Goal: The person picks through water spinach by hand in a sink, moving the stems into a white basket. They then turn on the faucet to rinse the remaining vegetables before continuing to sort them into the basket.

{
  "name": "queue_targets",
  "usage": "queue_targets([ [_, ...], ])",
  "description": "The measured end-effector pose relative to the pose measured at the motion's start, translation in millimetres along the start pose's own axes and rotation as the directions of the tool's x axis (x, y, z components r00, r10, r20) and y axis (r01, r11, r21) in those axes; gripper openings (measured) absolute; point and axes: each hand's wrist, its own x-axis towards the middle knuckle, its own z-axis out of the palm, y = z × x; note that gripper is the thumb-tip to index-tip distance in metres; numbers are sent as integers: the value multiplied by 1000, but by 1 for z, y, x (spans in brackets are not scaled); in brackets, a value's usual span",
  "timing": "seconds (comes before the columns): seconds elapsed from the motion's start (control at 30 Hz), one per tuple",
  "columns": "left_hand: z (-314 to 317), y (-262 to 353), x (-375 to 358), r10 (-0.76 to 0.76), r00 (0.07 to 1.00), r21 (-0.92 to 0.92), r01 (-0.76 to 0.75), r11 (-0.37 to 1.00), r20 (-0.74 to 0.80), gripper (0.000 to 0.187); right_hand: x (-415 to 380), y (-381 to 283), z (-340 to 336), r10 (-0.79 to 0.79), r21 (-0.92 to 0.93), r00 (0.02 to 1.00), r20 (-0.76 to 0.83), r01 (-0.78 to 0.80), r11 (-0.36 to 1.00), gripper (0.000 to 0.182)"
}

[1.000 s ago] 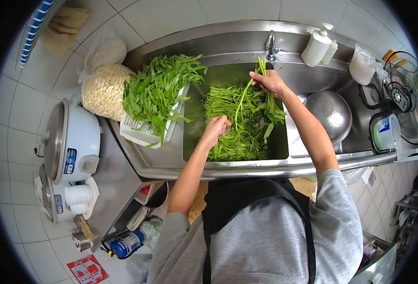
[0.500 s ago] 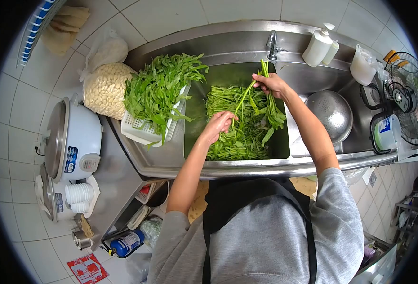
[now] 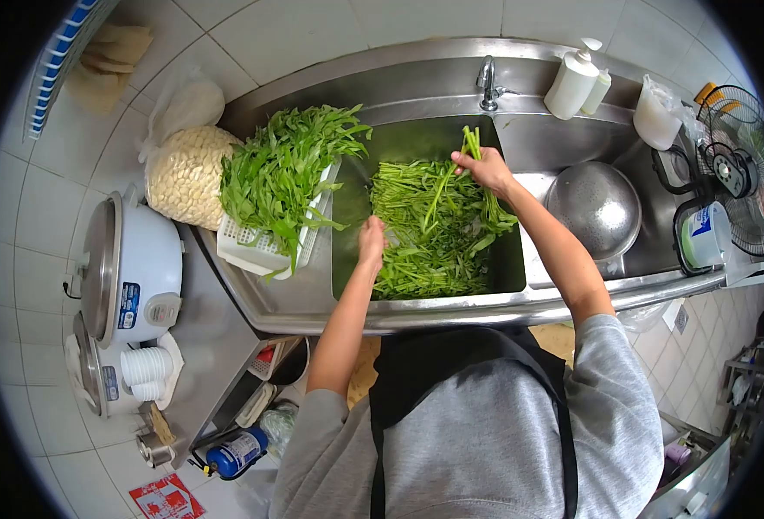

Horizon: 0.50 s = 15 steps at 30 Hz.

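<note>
Long-stemmed leafy greens that look like water spinach (image 3: 438, 281) fill the left sink basin (image 3: 347, 186). My right hand (image 3: 484, 169) is closed round a bunch of water spinach (image 3: 495, 212) above the pile's right side. The cut stem ends stick up past the fingers, and the leaves hang down. At the pile's left edge is my left hand (image 3: 371, 242), its fingers curled together. Whatever it may hold is hidden. A white perforated basket (image 3: 256, 246) heaped with loose leafy greens (image 3: 287, 169) stands on the sink's left side.
A faucet (image 3: 487, 85) rises behind the basins, with pump bottles (image 3: 572, 85) to its right. An upturned metal colander (image 3: 594, 212) sits in the right basin. Left of the basket are a bag of peeled garlic-like cloves (image 3: 187, 177) and a rice cooker (image 3: 144, 268). A fan (image 3: 732, 169) stands far right.
My left hand has let go of the stem it gripped and moved left and down to the pile's edge. My right hand keeps its bunch, with a slight shift.
</note>
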Motion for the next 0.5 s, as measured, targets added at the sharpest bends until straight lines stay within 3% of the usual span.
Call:
queue_targets([
  [0.07,-10,-4,5,75,994,44,-72,996,-73,20,-3,14,11,-48,-149,994,98,63,987,30],
  [0.1,-14,-3,6,163,982,55,-158,986,-96,22,-13,10,15,18,-292,970,244,55,955,32],
  [0.17,-18,-3,7,245,962,64,-239,969,-120,25,-27,10,25,285,-270,810,513,-163,949,38],
  [0.2,-19,1,5,324,942,64,-320,945,-90,28,-24,15,27,287,-272,808,515,-164,948,38],
  [0.27,-20,5,-1,401,916,122,-396,910,-22,32,-18,27,31,450,-128,691,565,-465,876,42],
  [0.3,-15,11,-9,398,917,121,-392,912,-29,32,-21,22,29,393,20,703,593,-500,866,47],
  [0.37,1,22,-26,338,909,266,-397,878,243,32,-15,15,24,359,162,684,635,-573,804,49],
  [0.43,25,34,-48,299,866,469,-474,746,400,28,-12,10,25,322,190,691,647,-555,810,50],
  [0.5,42,17,-42,340,808,314,-521,794,481,21,-12,3,29,282,223,741,610,-502,835,50],
])
